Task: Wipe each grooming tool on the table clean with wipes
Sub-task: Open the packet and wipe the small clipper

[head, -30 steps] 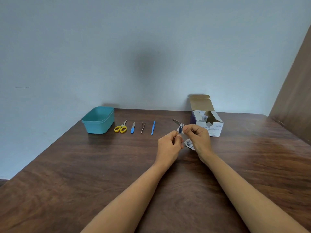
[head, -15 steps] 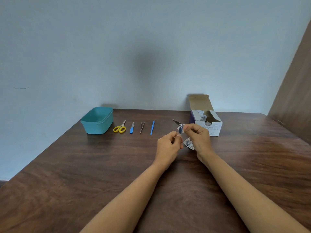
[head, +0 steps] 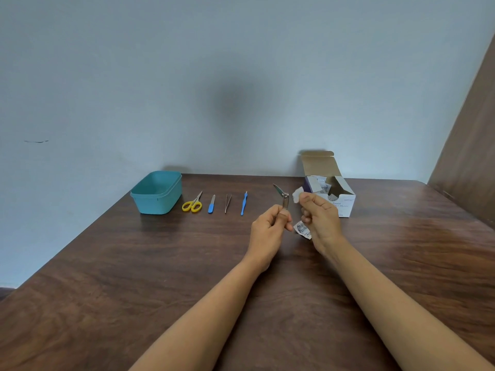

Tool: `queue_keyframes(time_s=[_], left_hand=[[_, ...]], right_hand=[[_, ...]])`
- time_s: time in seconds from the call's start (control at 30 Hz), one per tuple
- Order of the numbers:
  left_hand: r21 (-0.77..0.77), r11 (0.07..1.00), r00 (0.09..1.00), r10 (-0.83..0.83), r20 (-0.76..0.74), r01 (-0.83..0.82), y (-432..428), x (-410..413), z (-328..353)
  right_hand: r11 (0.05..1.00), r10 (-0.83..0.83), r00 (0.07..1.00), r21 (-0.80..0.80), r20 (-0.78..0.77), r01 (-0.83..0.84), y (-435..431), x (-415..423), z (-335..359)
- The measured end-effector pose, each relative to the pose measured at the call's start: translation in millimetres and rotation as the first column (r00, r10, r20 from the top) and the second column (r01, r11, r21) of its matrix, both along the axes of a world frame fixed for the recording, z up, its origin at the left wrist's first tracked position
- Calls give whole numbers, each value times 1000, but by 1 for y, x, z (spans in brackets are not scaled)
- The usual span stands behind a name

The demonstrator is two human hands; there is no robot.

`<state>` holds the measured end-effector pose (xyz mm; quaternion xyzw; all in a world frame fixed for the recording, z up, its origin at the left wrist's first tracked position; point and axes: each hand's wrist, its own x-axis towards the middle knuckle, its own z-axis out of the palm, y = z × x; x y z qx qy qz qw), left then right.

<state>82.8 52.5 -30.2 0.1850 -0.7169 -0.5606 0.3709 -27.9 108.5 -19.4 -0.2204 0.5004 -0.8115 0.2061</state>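
Observation:
My left hand (head: 269,226) pinches a metal nail clipper (head: 282,197) upright above the table, its lever swung open toward the upper left. My right hand (head: 318,218) holds a small white wipe (head: 297,195) at its fingertips, a short gap to the right of the clipper. A torn wipe wrapper (head: 302,229) sticks out below the right palm. In a row at the back lie yellow-handled scissors (head: 192,204), a blue nail file (head: 211,204), metal tweezers (head: 227,203) and a thin blue tool (head: 243,202).
A teal plastic tub (head: 156,192) stands left of the scissors. An open cardboard box of swabs (head: 330,192) sits at the back right. The brown wooden table (head: 134,277) meets a pale wall behind; a wooden panel (head: 471,156) rises at the right.
My right hand has drawn the wipe off the clipper, a little to the right. The clipper's body now shows bare metal. The left hand stays in place.

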Motion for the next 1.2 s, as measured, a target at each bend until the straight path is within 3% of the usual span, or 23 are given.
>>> queue_keyframes(time_s=[0.23,0.47,0.77,1.1,1.2], left_hand=[[37,997,997,-73,-14,73,1,0,4],[53,996,997,-70,-18,71,2,0,4],[84,996,1000,22,9,-23,1,1,5],[49,998,998,26,51,-29,-1,0,3],[44,998,998,34,53,-36,-1,-1,1]], right_hand=[[969,244,942,95,-232,-228,5,3,-1],[969,247,968,22,-43,-247,4,4,0],[978,204,967,79,-154,-194,8,5,-1],[989,143,988,-49,51,-141,4,10,1],[990,136,991,-40,22,-135,5,10,2]])
